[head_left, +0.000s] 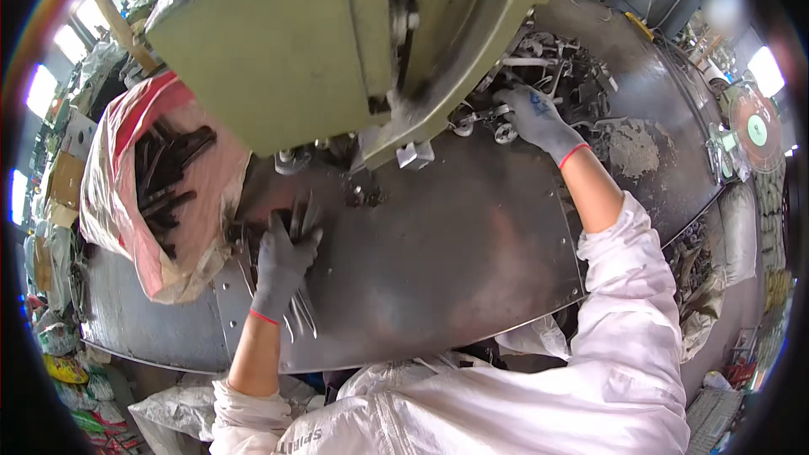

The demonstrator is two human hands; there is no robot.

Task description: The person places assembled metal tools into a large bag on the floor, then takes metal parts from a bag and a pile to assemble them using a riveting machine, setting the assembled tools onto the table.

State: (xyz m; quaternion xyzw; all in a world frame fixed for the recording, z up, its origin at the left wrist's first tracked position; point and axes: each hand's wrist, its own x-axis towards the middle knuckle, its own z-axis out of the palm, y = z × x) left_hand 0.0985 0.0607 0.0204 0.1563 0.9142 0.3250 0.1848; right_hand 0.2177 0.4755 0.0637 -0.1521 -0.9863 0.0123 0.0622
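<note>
My left hand (282, 263), in a grey glove with a red cuff, grips a bundle of long dark metal strips (300, 313) that lies on the steel table plate (438, 261), beside the open sack. My right hand (539, 122), gloved the same way, reaches far forward and closes on a small shiny metal part (503, 131) at the edge of a heap of similar metal parts (560, 76). A big green press machine (337, 34) hangs over the table between both hands.
A pink and white sack (126, 202) full of dark metal strips stands open at the left. A patch of grey dust (634, 147) lies right of my right wrist. More sacks and scrap (704, 270) sit below the table's right edge.
</note>
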